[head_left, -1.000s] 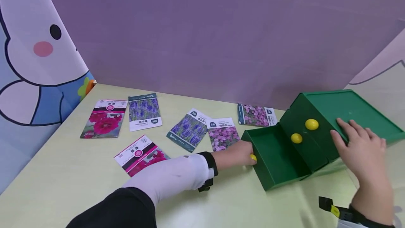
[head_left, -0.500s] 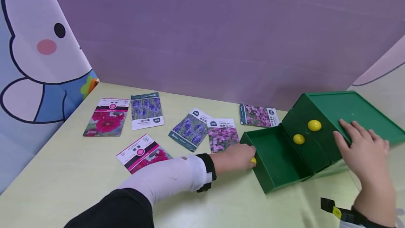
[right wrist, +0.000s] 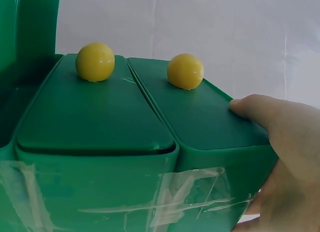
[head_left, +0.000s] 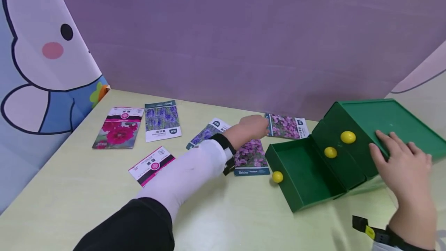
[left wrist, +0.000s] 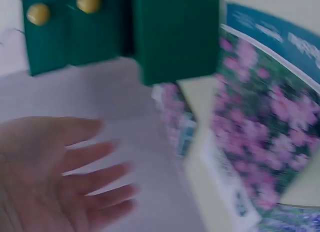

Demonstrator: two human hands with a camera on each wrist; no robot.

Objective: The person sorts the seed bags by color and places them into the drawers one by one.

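Note:
A small green drawer cabinet has three drawers with yellow ball knobs; one drawer is pulled out, its knob facing left. Two closed drawers show knobs in the right wrist view. My right hand rests on the cabinet's top, thumb at the front face's edge. My left hand, its fingers loosely extended in the left wrist view, hovers over the seed packets, beside the pink-flower packet at the back. Below its wrist lies another pink-flower packet, partly covering a purple-flower packet.
Farther left on the pale table lie a red-flower packet, a purple-flower packet and another red-flower packet, partly hidden by my left sleeve. A purple backdrop stands along the table's back edge.
My left hand has let go of the pulled-out drawer's yellow knob and moved up and left, over the packets. The drawer stays out. My right hand stays on the cabinet.

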